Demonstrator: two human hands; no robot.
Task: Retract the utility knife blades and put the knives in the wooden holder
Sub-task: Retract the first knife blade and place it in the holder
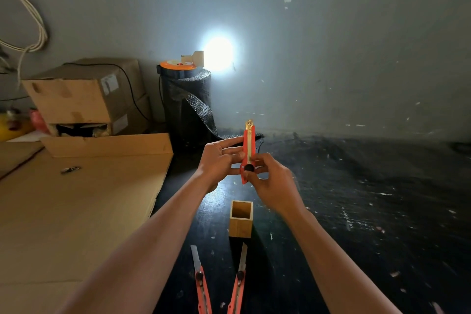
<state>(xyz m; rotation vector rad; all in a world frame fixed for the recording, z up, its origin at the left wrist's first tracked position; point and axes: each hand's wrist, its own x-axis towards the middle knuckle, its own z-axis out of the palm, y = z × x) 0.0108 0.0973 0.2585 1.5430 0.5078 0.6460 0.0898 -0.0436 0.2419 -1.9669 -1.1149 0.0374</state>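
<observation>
Holding the orange utility knife (248,151) upright between both hands above the dark surface (356,199), I grip its body with my left hand (220,160) while my right hand (270,181) closes around the lower end, thumb on the black slider knob (249,168). Only a short blade tip shows at the top, so the blade looks nearly retracted. To finish well, I should steady the body, keep my fingers off the tip, and pull the knob fully down. The wooden holder (240,219) stands just below, empty as far as I can see. Two more knives (201,283) lie nearer me, blades out.
</observation>
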